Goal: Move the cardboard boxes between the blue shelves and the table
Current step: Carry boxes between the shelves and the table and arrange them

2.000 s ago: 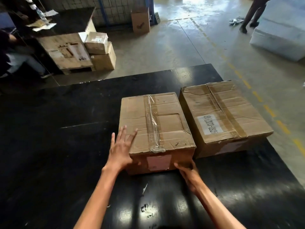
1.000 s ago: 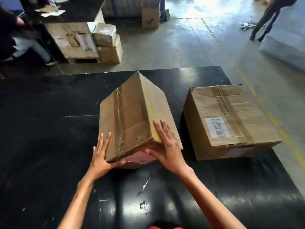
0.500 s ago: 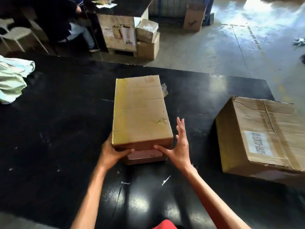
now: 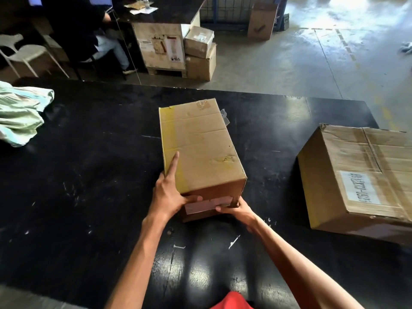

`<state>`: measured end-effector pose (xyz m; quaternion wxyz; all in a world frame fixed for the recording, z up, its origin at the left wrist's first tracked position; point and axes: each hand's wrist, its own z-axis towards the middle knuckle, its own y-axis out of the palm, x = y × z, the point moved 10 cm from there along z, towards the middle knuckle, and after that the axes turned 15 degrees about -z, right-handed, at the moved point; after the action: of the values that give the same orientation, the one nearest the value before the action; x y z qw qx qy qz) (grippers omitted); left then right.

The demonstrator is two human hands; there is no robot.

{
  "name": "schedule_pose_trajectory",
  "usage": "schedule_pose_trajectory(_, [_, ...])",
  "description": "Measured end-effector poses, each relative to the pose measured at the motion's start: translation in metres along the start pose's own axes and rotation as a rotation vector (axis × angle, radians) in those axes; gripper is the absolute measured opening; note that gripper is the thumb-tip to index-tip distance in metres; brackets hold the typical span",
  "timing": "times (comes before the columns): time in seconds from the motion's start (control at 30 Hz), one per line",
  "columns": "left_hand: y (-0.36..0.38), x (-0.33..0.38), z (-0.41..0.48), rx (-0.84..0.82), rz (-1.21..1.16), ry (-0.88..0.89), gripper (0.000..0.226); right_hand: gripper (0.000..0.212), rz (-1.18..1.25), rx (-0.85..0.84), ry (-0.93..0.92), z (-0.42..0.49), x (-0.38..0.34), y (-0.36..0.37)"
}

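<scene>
Before me: black glossy table top, scuffed, pale scratch marks scattered, light glare near my edge. On it at middle: narrow brown cardboard box, long side running away from me, pale label on near end. To my right, well apart: larger brown cardboard box, white printed label on top, partly out of frame. At left edge: crumpled pale green cloth.
</scene>
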<state>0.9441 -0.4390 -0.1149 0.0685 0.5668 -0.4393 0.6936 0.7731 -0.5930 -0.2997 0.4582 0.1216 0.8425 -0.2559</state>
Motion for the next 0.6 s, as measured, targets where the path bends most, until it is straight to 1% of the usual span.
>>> schedule_pose_trajectory(0.07, [-0.006, -0.004, 0.0, -0.02, -0.009, 0.045, 0.142, 0.067, 0.056, 0.011, 0.012, -0.002, 0.004, 0.003])
schedule_pose_trajectory(0.13, [-0.015, -0.012, 0.001, -0.04, -0.038, 0.074, 0.139, 0.076, 0.072, 0.015, -0.002, -0.004, 0.005, 0.007])
schedule_pose_trajectory(0.23, [-0.031, -0.022, -0.004, -0.059, -0.165, 0.096, 0.133, 0.087, 0.058, 0.005, -0.029, -0.004, -0.002, 0.011])
schedule_pose_trajectory(0.3, [-0.046, -0.031, -0.01, -0.051, -0.243, 0.097, 0.129, 0.102, 0.033, -0.008, -0.071, -0.002, -0.01, 0.015])
schedule_pose_trajectory(0.37, [-0.063, -0.042, -0.016, -0.028, -0.309, 0.079, 0.126, 0.125, 0.022, -0.011, -0.077, -0.001, -0.018, 0.018])
schedule_pose_trajectory(0.43, [-0.078, -0.058, -0.022, 0.0, -0.366, 0.047, 0.124, 0.138, -0.012, -0.01, -0.095, 0.002, -0.028, 0.02])
schedule_pose_trajectory(0.5, [-0.087, -0.071, -0.028, 0.023, -0.405, 0.018, 0.123, 0.14, -0.086, -0.009, -0.116, 0.0, -0.042, 0.017])
schedule_pose_trajectory(0.57, [-0.086, -0.078, -0.032, 0.05, -0.455, 0.006, 0.125, 0.13, -0.168, 0.024, -0.141, -0.004, -0.05, 0.003])
schedule_pose_trajectory(0.6, [-0.079, -0.079, -0.033, 0.057, -0.489, 0.005, 0.128, 0.125, -0.211, 0.067, -0.157, -0.008, -0.052, -0.01])
